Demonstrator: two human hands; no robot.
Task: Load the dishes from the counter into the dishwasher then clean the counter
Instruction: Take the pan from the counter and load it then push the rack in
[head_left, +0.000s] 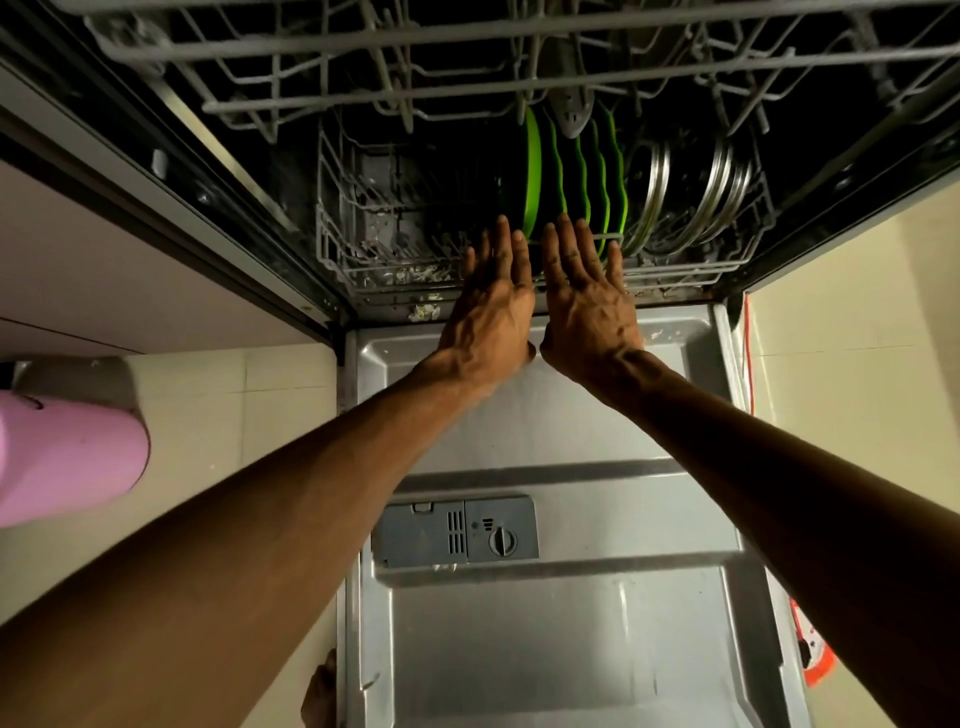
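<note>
The dishwasher stands open, its steel door (561, 623) folded down flat in front of me. In the lower rack (343, 249) stand several green plates (532, 171) on edge, with steel plates (719, 187) to their right. My left hand (493, 296) and my right hand (587, 291) reach side by side to the front rail of that rack, fingers straight and flat against it, holding nothing. The upper rack (467, 57) is pulled out above them and looks empty.
Food scraps (423, 312) lie along the tub's front edge and under the rack. A pink cylindrical container (67, 457) sits at the left. An orange cord (748, 353) hangs along the door's right side. The detergent dispenser (457, 530) sits mid-door.
</note>
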